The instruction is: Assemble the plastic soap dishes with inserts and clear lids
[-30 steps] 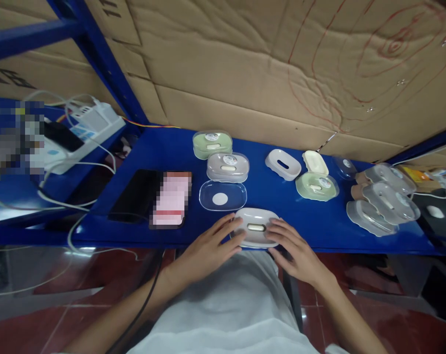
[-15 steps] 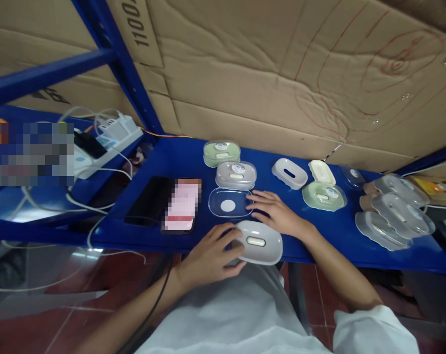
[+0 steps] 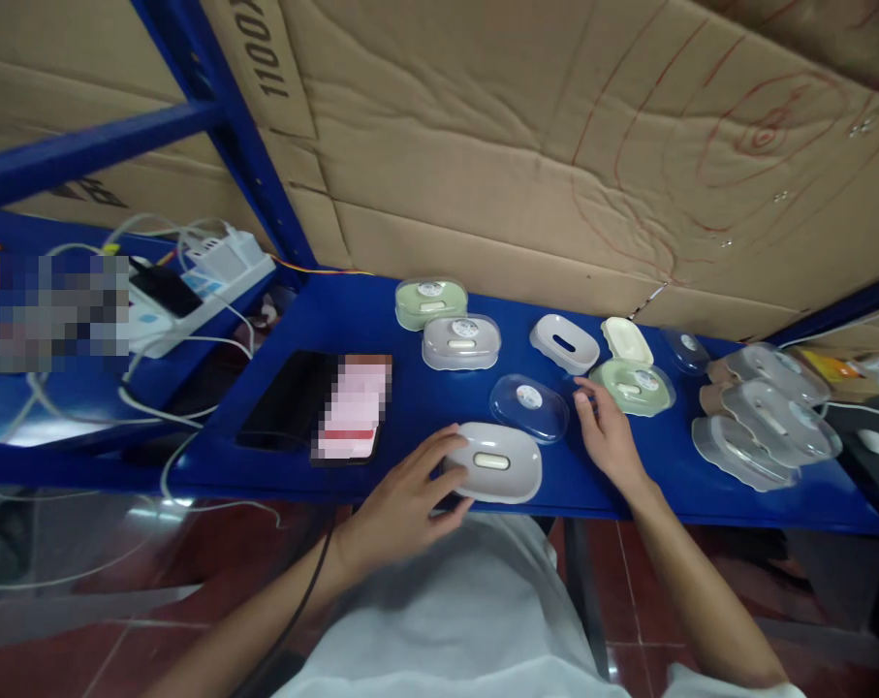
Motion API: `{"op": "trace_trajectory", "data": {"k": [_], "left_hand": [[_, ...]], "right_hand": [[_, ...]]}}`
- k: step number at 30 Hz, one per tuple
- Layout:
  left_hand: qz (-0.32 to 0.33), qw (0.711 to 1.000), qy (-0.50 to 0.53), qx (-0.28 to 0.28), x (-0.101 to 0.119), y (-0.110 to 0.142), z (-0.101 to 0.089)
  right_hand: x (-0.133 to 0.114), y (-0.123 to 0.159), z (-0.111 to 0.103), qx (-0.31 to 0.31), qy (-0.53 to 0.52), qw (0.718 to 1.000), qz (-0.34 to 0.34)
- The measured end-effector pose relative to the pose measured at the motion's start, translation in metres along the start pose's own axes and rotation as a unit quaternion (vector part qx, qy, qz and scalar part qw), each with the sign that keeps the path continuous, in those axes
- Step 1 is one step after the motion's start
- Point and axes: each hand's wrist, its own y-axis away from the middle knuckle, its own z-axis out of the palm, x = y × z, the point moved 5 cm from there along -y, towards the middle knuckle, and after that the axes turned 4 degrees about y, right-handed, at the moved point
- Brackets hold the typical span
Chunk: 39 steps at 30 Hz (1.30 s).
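Near the shelf's front edge, my left hand (image 3: 421, 485) grips the left rim of a grey soap dish (image 3: 454, 485). The dish is oval, with a pale bar in its middle. Just behind it lies a clear plastic lid (image 3: 516, 417) with a round label. My right hand (image 3: 608, 431) is to the right of that lid, empty, its thumb and fingers apart. Its fingertips come close to a lidded green soap dish (image 3: 634, 399); I cannot tell whether they touch it. Behind the clear lid is a grey part with a dark slot (image 3: 548, 334).
Lidded dishes in green (image 3: 410, 308) and grey (image 3: 439, 357) sit at the back. Further right are a cream tray (image 3: 628, 341), another clear lid (image 3: 690, 354) and several stacked grey dishes (image 3: 755, 456). A phone (image 3: 356, 407) lies left; cardboard (image 3: 446, 174) walls the back.
The clear lid has shifted right and turned, and its label now faces up with printing. My right hand has let go of it and moved right. My left hand stays on the dish.
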Motion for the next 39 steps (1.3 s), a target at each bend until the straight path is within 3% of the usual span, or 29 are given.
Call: {"op": "trace_trajectory", "data": {"k": [4, 7, 10, 13, 16, 21, 27, 35, 39], "left_hand": [[-0.053, 0.998, -0.004, 0.016, -0.005, 0.000, -0.001], [-0.108, 0.994, 0.006, 0.029, -0.010, 0.000, -0.002], [-0.146, 0.988, 0.036, 0.043, -0.015, 0.000, -0.002], [-0.184, 0.979, 0.073, 0.050, -0.021, 0.002, -0.001], [-0.195, 0.975, 0.095, 0.037, -0.025, 0.004, 0.002], [-0.195, 0.976, 0.101, 0.011, -0.030, 0.008, 0.007], [-0.189, 0.979, 0.083, -0.005, -0.027, 0.007, 0.007], [-0.169, 0.983, 0.066, -0.034, -0.020, 0.005, 0.007], [-0.165, 0.983, 0.072, -0.038, -0.022, 0.005, 0.008]], "right_hand": [[-0.013, 0.008, 0.011, -0.097, 0.089, 0.980, -0.151], [-0.012, 0.007, 0.012, -0.079, 0.084, 0.984, -0.137], [-0.018, 0.006, 0.007, -0.053, 0.010, 0.990, -0.133], [-0.045, 0.019, 0.012, -0.150, -0.046, 0.965, -0.209], [-0.075, 0.036, 0.018, -0.225, -0.022, 0.928, -0.296], [-0.096, 0.042, 0.027, -0.189, 0.048, 0.909, -0.368], [-0.079, 0.041, 0.038, -0.158, 0.050, 0.912, -0.375], [-0.060, 0.042, 0.033, -0.175, -0.036, 0.939, -0.293], [-0.063, 0.048, 0.036, -0.158, 0.027, 0.930, -0.332]]}}
